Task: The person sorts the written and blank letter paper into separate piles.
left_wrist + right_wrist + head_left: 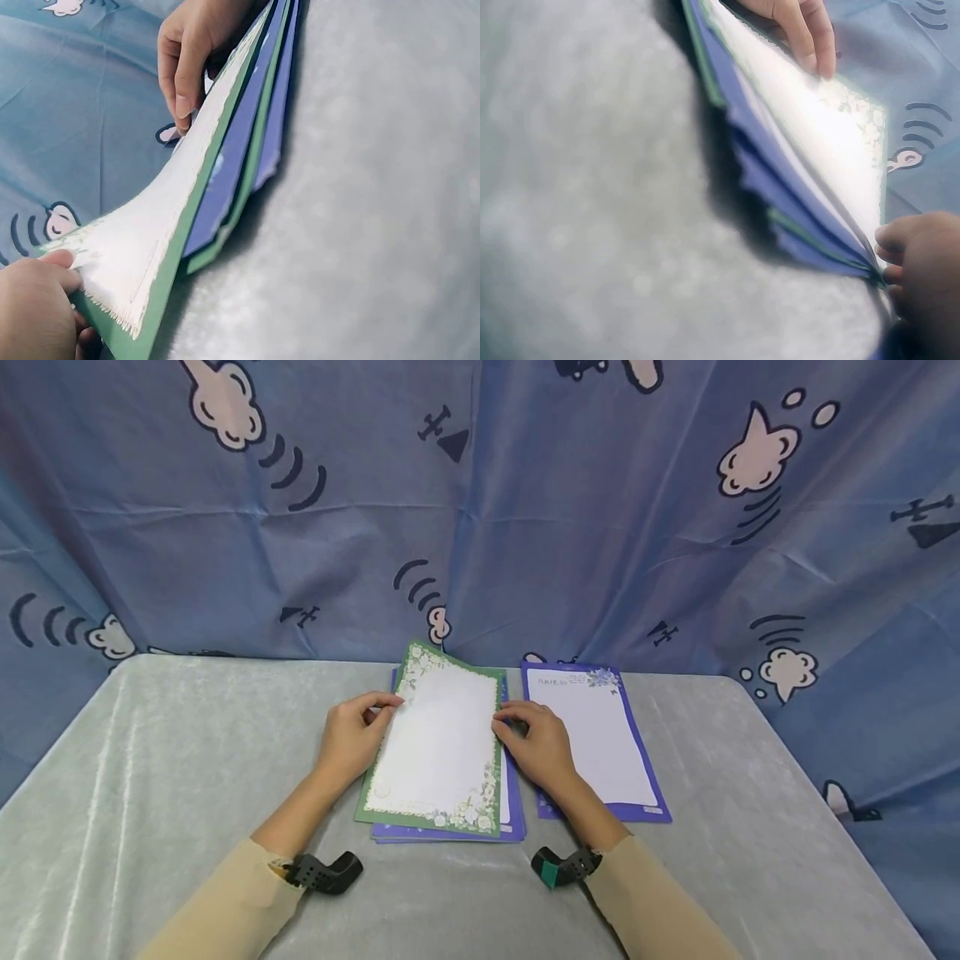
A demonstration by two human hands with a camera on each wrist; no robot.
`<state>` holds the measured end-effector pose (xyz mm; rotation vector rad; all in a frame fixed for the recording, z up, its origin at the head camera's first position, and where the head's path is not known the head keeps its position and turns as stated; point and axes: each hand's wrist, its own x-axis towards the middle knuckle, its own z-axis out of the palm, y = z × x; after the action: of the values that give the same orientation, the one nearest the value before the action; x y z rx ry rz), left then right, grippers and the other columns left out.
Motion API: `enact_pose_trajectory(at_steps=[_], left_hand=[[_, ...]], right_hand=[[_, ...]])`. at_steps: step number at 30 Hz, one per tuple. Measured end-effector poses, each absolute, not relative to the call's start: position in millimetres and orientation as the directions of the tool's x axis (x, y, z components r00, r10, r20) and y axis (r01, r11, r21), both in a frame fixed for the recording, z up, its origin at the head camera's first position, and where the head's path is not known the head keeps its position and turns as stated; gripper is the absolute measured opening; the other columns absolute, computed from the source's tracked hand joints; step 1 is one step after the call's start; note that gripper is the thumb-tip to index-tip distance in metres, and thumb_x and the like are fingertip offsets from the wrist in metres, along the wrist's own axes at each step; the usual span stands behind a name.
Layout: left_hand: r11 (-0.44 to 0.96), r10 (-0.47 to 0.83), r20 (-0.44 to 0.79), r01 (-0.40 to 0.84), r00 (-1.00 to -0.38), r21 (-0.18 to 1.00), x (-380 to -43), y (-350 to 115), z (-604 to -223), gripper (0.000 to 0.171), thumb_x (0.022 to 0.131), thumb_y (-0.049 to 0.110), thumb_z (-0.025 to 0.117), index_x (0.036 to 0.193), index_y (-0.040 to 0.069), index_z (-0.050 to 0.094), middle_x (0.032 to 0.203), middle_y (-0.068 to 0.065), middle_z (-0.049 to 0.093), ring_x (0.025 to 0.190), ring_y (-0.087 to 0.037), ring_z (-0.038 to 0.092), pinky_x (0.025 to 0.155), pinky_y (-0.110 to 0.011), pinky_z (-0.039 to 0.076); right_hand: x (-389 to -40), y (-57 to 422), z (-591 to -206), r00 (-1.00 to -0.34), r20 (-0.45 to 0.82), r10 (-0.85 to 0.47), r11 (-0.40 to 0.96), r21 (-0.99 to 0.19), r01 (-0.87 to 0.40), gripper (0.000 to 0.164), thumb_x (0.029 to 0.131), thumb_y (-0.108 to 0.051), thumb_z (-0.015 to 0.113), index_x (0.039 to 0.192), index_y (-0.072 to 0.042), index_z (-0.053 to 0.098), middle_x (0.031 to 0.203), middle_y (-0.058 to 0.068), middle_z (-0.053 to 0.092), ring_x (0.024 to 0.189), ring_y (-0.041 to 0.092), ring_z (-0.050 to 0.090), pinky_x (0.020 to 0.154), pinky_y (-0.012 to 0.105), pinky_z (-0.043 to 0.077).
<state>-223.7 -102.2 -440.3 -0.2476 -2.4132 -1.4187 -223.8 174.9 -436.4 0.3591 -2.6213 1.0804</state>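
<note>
A sheet of paper (438, 743) with a green flowered border and a white middle lies at a slant over a pile of purple- and green-edged sheets (515, 806). My left hand (351, 735) pinches its left edge, thumb on top and fingers underneath. At the right edge, my right hand (542, 745) pinches the paper between thumb and fingers. From the left wrist, the top sheet (142, 247) looks bent up at the corner near the left hand, with the layered edges of the purple sheets (232, 180) fanned below it.
To the right lies a purple-bordered sheet (592, 743) with blue flowers and small writing at the top, partly behind my right forearm. A pale grey cloth covers the table (225, 760). Behind its far edge hangs a blue patterned curtain (360, 552).
</note>
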Motion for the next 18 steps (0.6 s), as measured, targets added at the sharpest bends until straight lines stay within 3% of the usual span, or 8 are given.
enact_pose_trajectory(at_steps=[18], left_hand=[[0.491,-0.013,0.360,0.308,-0.933,0.815,-223.9,-101.9,-439.3,0.017,0.095,0.003,0.064,0.103,0.008,0.079,0.068,-0.011,0.070,0.052,-0.007,0.049,0.051,-0.022,0.041]], right_hand=[[-224.3,174.9,-436.7,-0.925,0.359,-0.125,0.690,-0.638,-0.341,0.015,0.091,-0.021,0.075,0.099,-0.009,0.080,0.119,0.011,0.075,0.114,0.032,0.066,0.098,0.049,0.052]])
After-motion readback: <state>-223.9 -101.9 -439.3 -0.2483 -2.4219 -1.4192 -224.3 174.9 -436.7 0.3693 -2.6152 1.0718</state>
